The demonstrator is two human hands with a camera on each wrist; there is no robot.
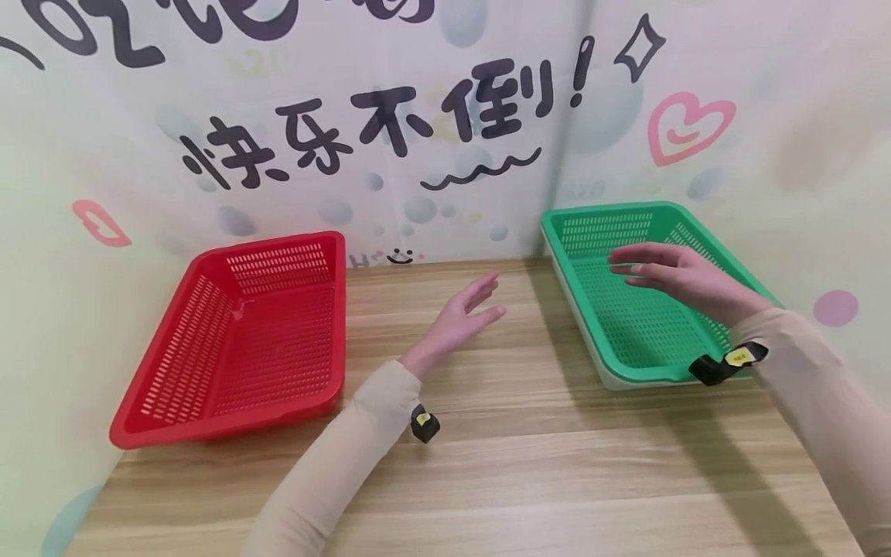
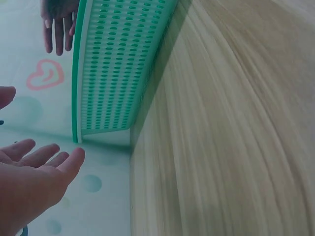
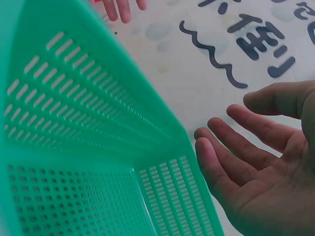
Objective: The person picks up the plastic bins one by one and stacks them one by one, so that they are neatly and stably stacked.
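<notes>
My left hand point(image 1: 468, 313) hovers over the middle of the wooden table point(image 1: 487, 464) with fingers straight, holding nothing. The left wrist view shows its open palm point(image 2: 34, 172) facing the green basket's side point(image 2: 115, 69). My right hand point(image 1: 664, 271) floats above the green basket point(image 1: 640, 325) at the right, fingers extended and relaxed, empty. In the right wrist view its palm point(image 3: 266, 167) is open over the basket's perforated inside point(image 3: 74, 147). A red basket point(image 1: 250, 340) lies at the left, away from both hands.
Both baskets look empty and sit against a printed backdrop wall point(image 1: 431, 139) that closes off the back and sides. A white tray rim point(image 1: 612, 379) shows beneath the green basket. Bare wood lies between the baskets and toward the front.
</notes>
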